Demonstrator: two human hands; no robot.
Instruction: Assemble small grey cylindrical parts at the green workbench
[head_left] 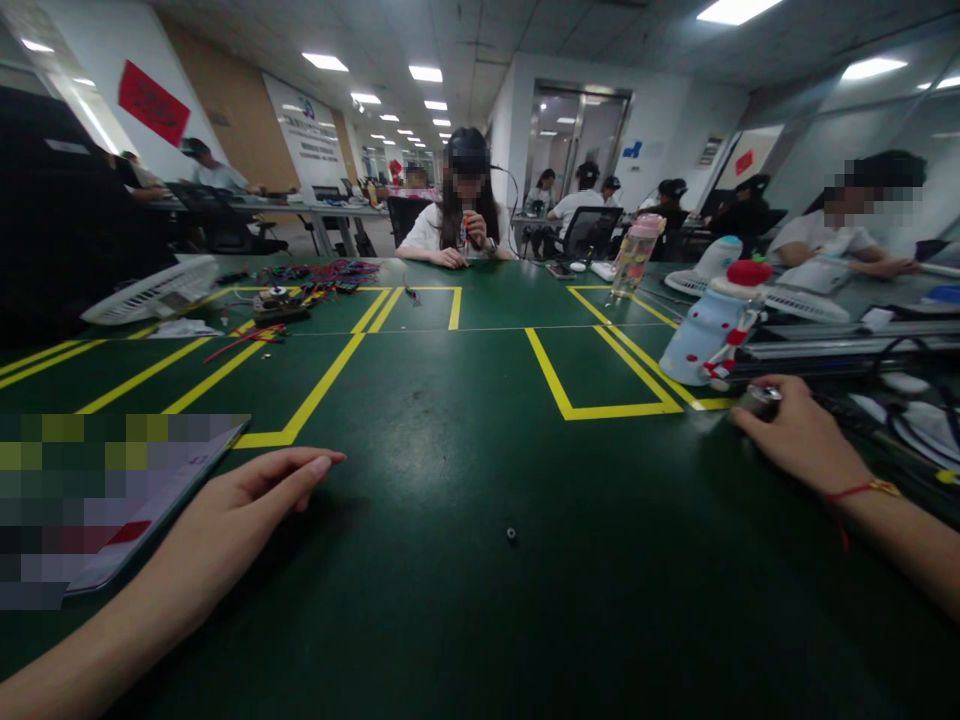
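Observation:
My right hand (pixel 806 435) is closed around a small silver metal cylinder (pixel 762 399) at the right side of the green table (pixel 450 620); the exact kind of cylinder does not show. Over the left part of the table, my left hand (pixel 251 500) has its thumb against the index finger, and nothing shows between them. Under and beside that wrist lies a tablet-like flat panel (pixel 217 445), largely blurred out. A tiny dark part with a hole in its end (pixel 511 535) lies by itself on the table between my hands.
A blue bottle with a red cap (pixel 701 335) stands just beyond my right hand. Metal rails (pixel 840 345) and cables lie at the right edge. Tangled wires (pixel 322 278) and a white fan (pixel 154 290) are at the far left. A person (pixel 465 215) sits opposite.

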